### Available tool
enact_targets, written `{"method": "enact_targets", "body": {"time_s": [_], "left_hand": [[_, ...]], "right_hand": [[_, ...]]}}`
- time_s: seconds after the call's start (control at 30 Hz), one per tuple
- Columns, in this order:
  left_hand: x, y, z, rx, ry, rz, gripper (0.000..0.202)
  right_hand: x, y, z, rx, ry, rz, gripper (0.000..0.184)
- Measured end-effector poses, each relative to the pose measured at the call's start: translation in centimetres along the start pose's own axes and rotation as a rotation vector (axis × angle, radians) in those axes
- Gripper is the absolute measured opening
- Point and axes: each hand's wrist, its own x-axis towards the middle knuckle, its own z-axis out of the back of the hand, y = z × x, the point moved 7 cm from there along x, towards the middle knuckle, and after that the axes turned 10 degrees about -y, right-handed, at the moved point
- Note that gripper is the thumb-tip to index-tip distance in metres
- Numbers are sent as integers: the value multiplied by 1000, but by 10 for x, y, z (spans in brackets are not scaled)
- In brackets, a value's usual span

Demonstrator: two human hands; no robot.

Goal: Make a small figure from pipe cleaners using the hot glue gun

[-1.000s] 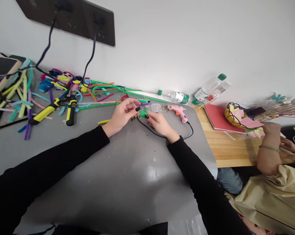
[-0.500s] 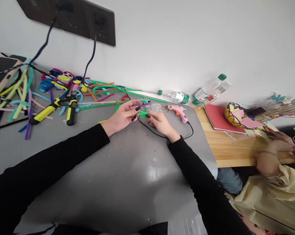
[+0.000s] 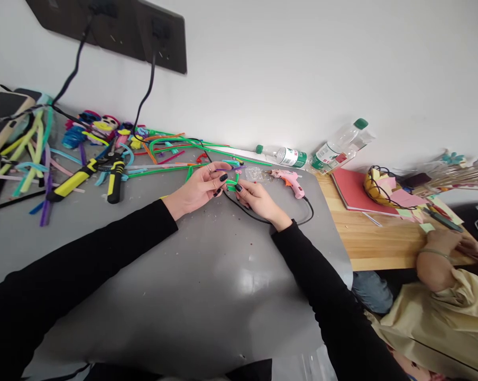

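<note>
Over the far middle of a grey table [image 3: 191, 296], my left hand [image 3: 197, 189] and my right hand [image 3: 258, 201] meet with fingers pinched on a small bent green pipe cleaner piece [image 3: 232, 184]. Both hands are closed on it, dark nails showing. A black cable [image 3: 263, 218] runs under my right hand to a pink glue gun [image 3: 288, 181] lying just right of it. A thin purple strand shows at my left fingertips.
Loose coloured pipe cleaners [image 3: 163, 151] and yellow-handled pliers [image 3: 115, 180] lie at the back left. Two plastic bottles [image 3: 338, 145] lean at the wall. On a wooden table [image 3: 374, 238] to the right, another person's arm [image 3: 435, 262] rests near paper pieces and a red notebook [image 3: 356, 193].
My hands have stayed together, turning the green piece slightly between the fingertips. The other person's arm at the right has dropped from raised to resting on the wooden table.
</note>
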Motion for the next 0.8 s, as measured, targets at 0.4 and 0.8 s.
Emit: {"method": "enact_targets", "body": {"time_s": [0.4,0.8], "left_hand": [[-2,0,-3,35,11,9,39],[-2,-1,-3,0,30,1,38]], "right_hand": [[-3,2,0,46,45,-31,57],[-2,-3,-1,239,25,-163,63]]}}
